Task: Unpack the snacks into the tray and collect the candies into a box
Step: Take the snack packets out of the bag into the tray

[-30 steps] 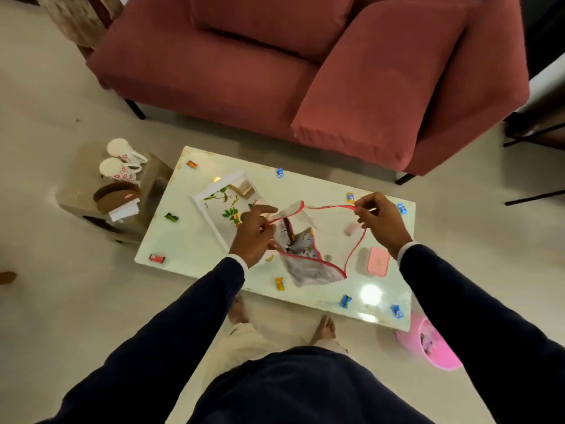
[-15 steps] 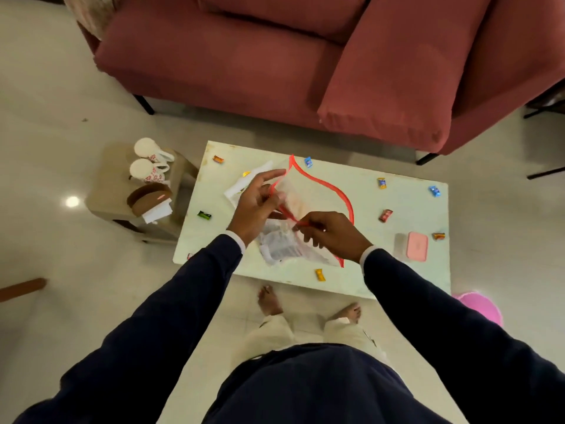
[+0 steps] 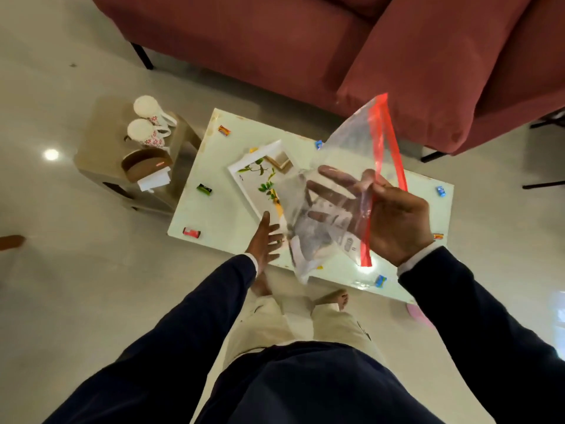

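My right hand (image 3: 394,221) holds a clear zip bag (image 3: 351,154) with a red zip strip up above the white table (image 3: 214,215), thumb pinching the plastic, fingers showing through it. A white-grey snack packet (image 3: 308,249) hangs in the bag's lower end. My left hand (image 3: 264,240) is lower, fingers straight and spread, at the near edge of the white leaf-print tray (image 3: 253,185) and next to the packet. Several wrapped candies lie scattered on the table: orange (image 3: 224,130), green (image 3: 204,189), red (image 3: 191,232), blue (image 3: 440,190). No box shows.
A low side table on the left carries two white mugs (image 3: 146,127) and a brown tissue holder (image 3: 146,166). A red sofa (image 3: 275,41) stands behind the table. A pink bin (image 3: 419,313) sits on the floor at the right. My bare feet are at the table's near edge.
My right hand has raised the bag high and tilted it. My left hand has let go of the bag and dropped to the tray's near edge.
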Motion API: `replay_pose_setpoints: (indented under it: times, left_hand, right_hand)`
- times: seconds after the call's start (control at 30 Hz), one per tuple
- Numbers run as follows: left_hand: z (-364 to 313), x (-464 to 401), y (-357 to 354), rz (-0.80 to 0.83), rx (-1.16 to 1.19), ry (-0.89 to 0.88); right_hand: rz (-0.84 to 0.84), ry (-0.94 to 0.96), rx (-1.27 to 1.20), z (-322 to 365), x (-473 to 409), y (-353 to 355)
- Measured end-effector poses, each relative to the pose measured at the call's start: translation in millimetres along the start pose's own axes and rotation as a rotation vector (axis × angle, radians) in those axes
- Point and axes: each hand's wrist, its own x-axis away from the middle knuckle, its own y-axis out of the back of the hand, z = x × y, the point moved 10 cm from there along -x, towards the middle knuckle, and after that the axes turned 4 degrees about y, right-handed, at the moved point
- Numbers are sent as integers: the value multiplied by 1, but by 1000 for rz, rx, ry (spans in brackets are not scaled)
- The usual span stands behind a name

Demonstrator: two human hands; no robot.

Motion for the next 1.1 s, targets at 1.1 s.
replay_pose_setpoints:
  times: [1.1]
  left_hand:
    - [-63, 17, -44, 355, -32, -330]
  right_hand:
    - [-385, -273, 1177, -6, 5, 112]
